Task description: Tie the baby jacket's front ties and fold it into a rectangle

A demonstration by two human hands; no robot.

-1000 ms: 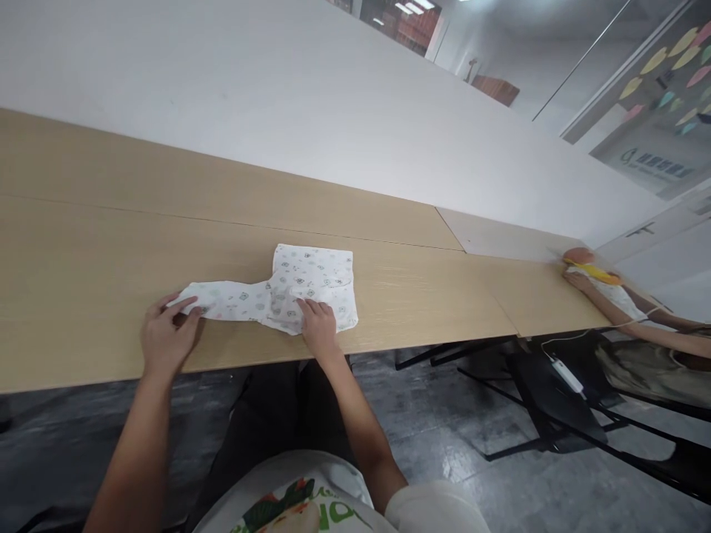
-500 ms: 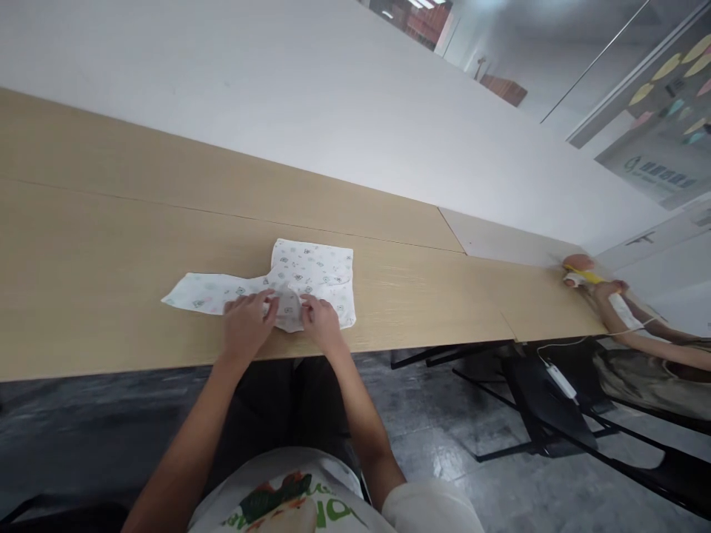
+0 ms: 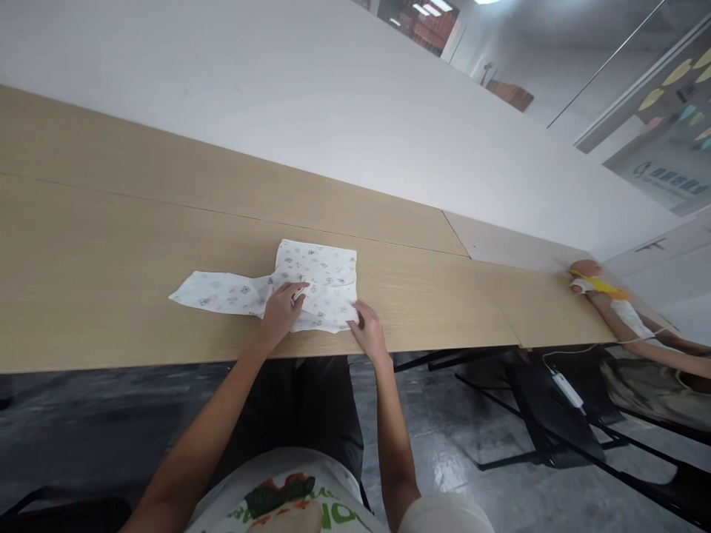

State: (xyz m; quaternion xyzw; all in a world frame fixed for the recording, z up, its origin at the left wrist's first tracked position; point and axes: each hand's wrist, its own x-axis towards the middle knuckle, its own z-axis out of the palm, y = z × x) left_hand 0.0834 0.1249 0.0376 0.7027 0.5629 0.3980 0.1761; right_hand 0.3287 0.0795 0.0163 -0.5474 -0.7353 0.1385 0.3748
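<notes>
Patterned cloth (image 3: 319, 259): white with small printed motifs, lying on the wood-coloured counter (image 3: 422, 296) near its front edge; a broad squarish part, plus a narrow strip running to 9 o'clock, with 12 toward the wall (image 3: 222, 96).
Left grip (image 3: 281, 311): nearly closed, thumb and fingertips appearing to pinch a small raised bit of fabric, just beside the join of strip and square.
Right grip (image 3: 369, 331): partly open, touching the square's 4 o'clock corner; whether fabric sits pinched there, one cannot tell.
Cloth from left grip: strip at 9, square spanning 12 to 3.
Cloth from right grip: square spanning 9 to 11.
Far counter end: doll-like figure (image 3: 584, 269) at 3 o'clock, beside another person's arm (image 3: 649, 349).
</notes>
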